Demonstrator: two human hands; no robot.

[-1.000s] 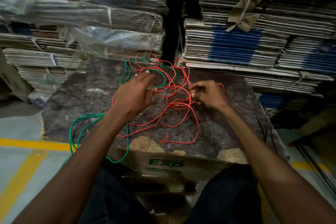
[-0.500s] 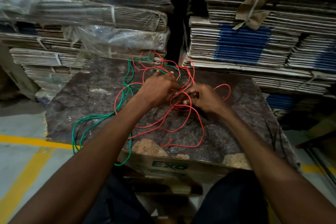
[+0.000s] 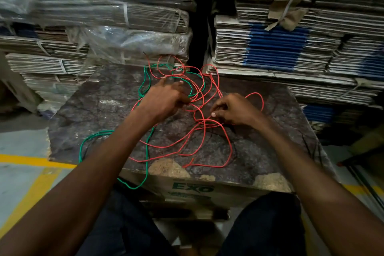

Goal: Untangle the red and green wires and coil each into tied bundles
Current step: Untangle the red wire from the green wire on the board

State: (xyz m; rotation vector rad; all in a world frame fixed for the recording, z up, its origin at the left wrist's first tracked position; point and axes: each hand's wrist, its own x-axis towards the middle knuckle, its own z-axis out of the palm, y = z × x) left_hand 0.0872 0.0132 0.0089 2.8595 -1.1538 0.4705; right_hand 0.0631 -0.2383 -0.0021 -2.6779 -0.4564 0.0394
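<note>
A red wire (image 3: 204, 131) lies in loose tangled loops across a dark mottled board (image 3: 99, 110). A green wire (image 3: 145, 81) is woven through the red loops at the back, runs under my left forearm and hangs off the board's front left edge. My left hand (image 3: 166, 97) sits in the middle of the tangle, fingers curled and pinching strands at its right side; which colour it pinches is unclear. To its right, my right hand (image 3: 234, 110) pinches a red strand between thumb and fingertips, just above the board.
The board rests on a cardboard box (image 3: 193, 189) printed EXO, between my knees. Bundled stacks of flattened cardboard (image 3: 280, 52) rise right behind it, some wrapped in plastic (image 3: 124, 16). Yellow floor lines (image 3: 31, 160) run at the left.
My hands met in the middle of the tangle half a second ago and have now drawn apart, the left going left and the right going right, pulling the red loops wider.
</note>
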